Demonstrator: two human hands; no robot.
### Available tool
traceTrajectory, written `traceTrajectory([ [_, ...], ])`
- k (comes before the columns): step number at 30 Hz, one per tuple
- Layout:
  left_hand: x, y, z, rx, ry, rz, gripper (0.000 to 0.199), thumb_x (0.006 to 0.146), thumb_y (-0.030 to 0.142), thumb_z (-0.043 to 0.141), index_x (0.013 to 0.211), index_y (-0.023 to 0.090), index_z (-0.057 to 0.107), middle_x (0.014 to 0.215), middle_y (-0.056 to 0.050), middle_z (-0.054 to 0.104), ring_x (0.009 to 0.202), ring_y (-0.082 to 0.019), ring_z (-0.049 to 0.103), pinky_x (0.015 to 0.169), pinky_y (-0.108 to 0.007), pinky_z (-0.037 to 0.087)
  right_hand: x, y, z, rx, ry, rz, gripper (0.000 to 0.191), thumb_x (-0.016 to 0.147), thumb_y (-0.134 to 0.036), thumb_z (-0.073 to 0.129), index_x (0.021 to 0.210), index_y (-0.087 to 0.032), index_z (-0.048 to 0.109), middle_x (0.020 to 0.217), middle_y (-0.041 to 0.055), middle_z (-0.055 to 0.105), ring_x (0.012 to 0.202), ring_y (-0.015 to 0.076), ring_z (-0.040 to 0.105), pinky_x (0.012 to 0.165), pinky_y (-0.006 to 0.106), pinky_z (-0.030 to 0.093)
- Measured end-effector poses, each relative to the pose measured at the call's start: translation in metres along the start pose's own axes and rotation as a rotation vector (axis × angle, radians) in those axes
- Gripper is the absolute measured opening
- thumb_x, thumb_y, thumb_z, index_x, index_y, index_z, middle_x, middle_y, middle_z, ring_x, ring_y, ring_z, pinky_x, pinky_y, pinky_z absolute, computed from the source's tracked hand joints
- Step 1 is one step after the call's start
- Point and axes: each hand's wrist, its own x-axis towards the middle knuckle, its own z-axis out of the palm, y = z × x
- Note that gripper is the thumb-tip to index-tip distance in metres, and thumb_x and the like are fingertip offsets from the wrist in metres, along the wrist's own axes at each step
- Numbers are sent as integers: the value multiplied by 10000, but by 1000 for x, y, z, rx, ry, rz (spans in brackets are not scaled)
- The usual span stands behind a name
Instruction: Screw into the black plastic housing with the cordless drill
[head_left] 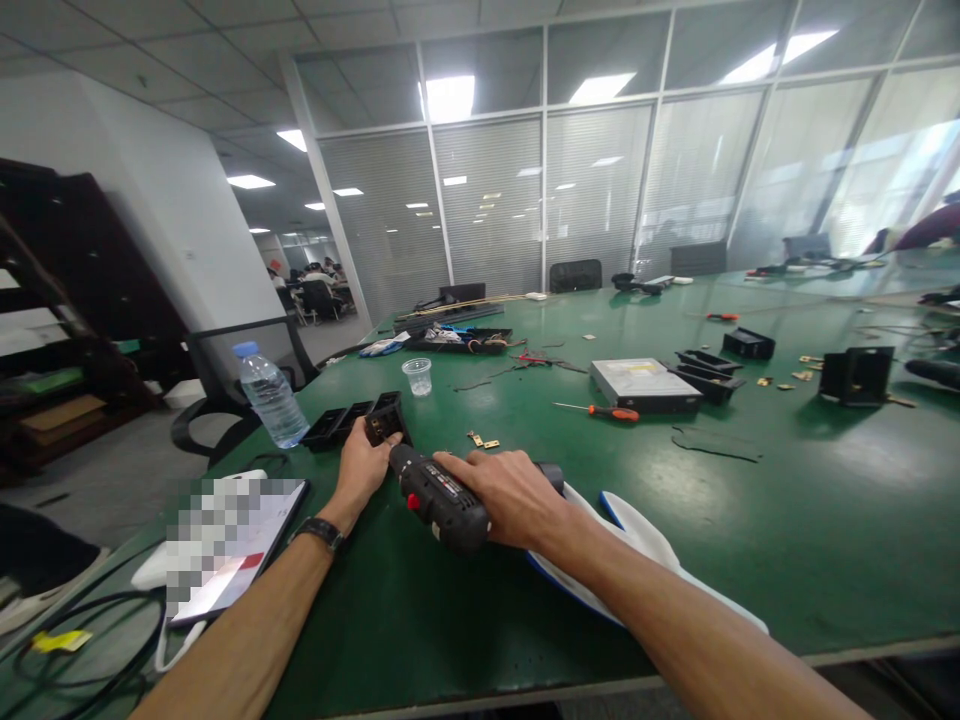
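Observation:
In the head view, my right hand (517, 492) is wrapped round a black cordless drill (442, 495) with a red button on its side. The drill's front end points up and left, close to my left hand (366, 462). That hand grips a small black plastic box (385, 424) with brass-coloured pieces in it. Whether the drill's bit touches the box is hidden. Just left of the box is a row of black plastic boxes (337, 428). A few small brass plates (484, 441) lie on the green table (600, 470) beyond the drill.
A water bottle (271, 395) and a tablet (247, 545) with a white cable are at the left. A clear plastic cup (418, 378), an orange screwdriver (611, 412), a disc drive (645, 385) and black boxes (855, 377) stand farther back. White gloves (645, 535) lie beneath my right forearm.

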Motion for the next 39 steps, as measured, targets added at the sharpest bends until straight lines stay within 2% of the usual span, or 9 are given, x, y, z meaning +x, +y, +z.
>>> traceTrajectory([
  [7, 0, 1, 0, 20, -11, 11, 455, 709, 392, 727, 1088, 188, 579, 1008, -76, 688, 888, -228, 648, 823, -355, 495, -2, 0, -1, 17, 12, -16, 703, 840, -390, 670, 1440, -254, 328, 1089, 71, 610, 808, 247, 624, 645, 302, 446],
  [11, 1, -1, 0, 9, -19, 11, 458, 709, 387, 724, 1091, 190, 567, 1007, -73, 688, 892, -225, 651, 806, -346, 498, -1, 1, 1, 5, 35, -33, 752, 787, -352, 711, 1426, -234, 332, 1099, 59, 613, 817, 254, 623, 624, 306, 453],
  [13, 1, -2, 0, 3, -18, 9, 465, 703, 388, 729, 1092, 188, 570, 1008, -75, 690, 892, -226, 652, 803, -345, 499, 1, 2, 3, -2, 22, -18, 642, 775, -342, 713, 1334, -224, 422, 1047, 45, 624, 804, 252, 622, 608, 305, 453],
  [15, 1, -2, 1, 0, -13, 5, 469, 696, 386, 735, 1090, 188, 574, 1013, -78, 692, 892, -226, 652, 809, -347, 497, 2, 3, 5, -12, -9, 6, 451, 770, -337, 709, 1161, -212, 522, 991, 40, 626, 795, 248, 620, 605, 301, 453],
  [18, 1, -2, 0, 6, -11, 0, 468, 694, 380, 738, 1092, 196, 575, 1022, -76, 693, 898, -228, 652, 815, -351, 496, 4, 5, 7, -26, -41, 21, 311, 768, -334, 704, 1002, -200, 550, 958, 45, 622, 789, 240, 615, 619, 295, 454],
  [24, 1, -2, 0, 22, -11, 12, 464, 702, 383, 734, 1095, 197, 574, 1029, -75, 689, 916, -231, 652, 828, -358, 495, 4, 4, 5, -50, -31, 30, 288, 783, -352, 692, 982, -203, 547, 935, 36, 619, 757, 235, 617, 587, 302, 456],
  [30, 0, -2, 1, -5, -5, 4, 463, 687, 381, 744, 1079, 190, 585, 1015, -81, 694, 896, -229, 654, 825, -359, 501, 4, 1, 2, -38, -73, 56, 286, 821, -360, 672, 1019, -197, 544, 964, 56, 619, 782, 233, 622, 614, 302, 468],
  [36, 1, -5, 1, -6, -14, 13, 451, 703, 389, 732, 1081, 197, 579, 1017, -76, 691, 906, -230, 654, 809, -350, 501, 3, 3, 6, -28, -1, 19, 315, 788, -363, 679, 1021, -207, 535, 938, 41, 620, 753, 239, 612, 593, 300, 449],
  [39, 2, -6, 1, 5, -15, 17, 455, 704, 393, 729, 1087, 197, 579, 1019, -77, 690, 907, -231, 651, 807, -349, 499, 3, 3, 7, -24, -24, 26, 281, 809, -346, 650, 1022, -207, 532, 927, 44, 625, 764, 240, 612, 615, 299, 444],
])
